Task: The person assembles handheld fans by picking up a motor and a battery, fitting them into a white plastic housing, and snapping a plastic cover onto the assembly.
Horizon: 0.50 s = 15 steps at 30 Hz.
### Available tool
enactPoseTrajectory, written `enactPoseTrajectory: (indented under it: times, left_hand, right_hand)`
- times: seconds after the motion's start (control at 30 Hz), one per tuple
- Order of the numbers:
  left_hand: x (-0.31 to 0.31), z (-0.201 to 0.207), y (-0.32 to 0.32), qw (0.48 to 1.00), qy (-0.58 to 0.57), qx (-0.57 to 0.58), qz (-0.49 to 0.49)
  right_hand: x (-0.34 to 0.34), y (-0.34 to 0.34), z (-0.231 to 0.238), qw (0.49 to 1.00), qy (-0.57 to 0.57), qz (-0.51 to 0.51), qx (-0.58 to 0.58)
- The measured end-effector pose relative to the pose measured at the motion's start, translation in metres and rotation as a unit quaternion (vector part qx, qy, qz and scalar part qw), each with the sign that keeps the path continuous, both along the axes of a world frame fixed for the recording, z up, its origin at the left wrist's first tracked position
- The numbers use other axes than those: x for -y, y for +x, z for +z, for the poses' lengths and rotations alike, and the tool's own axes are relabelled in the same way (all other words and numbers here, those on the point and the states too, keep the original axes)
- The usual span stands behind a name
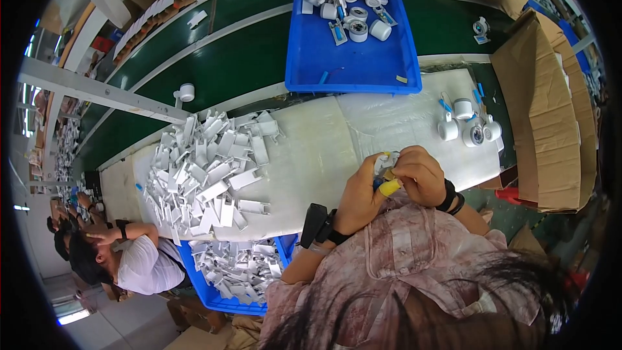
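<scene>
Close to my body, at the table's near edge, both hands meet around a small white plastic part [387,161]. My left hand [363,191] is closed on it, and a yellow wrap [390,186] shows at what looks like its thumb tip. Curled against the same part, the fingers of my right hand [421,175] partly cover it. A bit of blue shows between the hands; its kind is hidden. Right of my hands lie several round white housings [462,109] with blue-ended pieces beside them.
A heap of white plastic brackets [210,168] covers the table's left part, above a blue crate [201,285] full of similar pieces. Beyond my hands, a blue tray [353,81] holds white housings on the green conveyor [253,45]. A cardboard box [538,110] stands right; another person [146,262] sits left.
</scene>
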<state>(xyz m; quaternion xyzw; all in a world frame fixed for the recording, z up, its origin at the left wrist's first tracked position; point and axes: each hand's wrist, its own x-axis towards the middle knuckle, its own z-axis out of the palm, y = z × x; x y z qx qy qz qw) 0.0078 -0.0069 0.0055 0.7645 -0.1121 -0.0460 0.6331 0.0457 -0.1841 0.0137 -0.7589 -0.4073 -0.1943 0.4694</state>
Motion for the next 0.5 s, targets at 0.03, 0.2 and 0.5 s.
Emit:
enactPoseTrajectory:
  times: [0.03, 0.2, 0.5]
  left_hand:
    - [0.0001, -0.0005, -0.0001, 1.0, 0.003, 0.001, 0.0]
    - [0.0001, -0.0001, -0.0007, 1.0, -0.002, 0.003, 0.0]
    - [0.0003, -0.0021, -0.0004, 1.0, -0.004, 0.015, -0.001]
  right_hand:
    - [0.0, 0.0002, -0.0001, 1.0, 0.001, 0.001, -0.001]
    - [-0.0007, -0.0002, -0.0012, 1.0, 0.0, 0.001, -0.003]
    - [-0.0011, -0.0009, -0.0031, 1.0, -0.004, -0.01, 0.004]
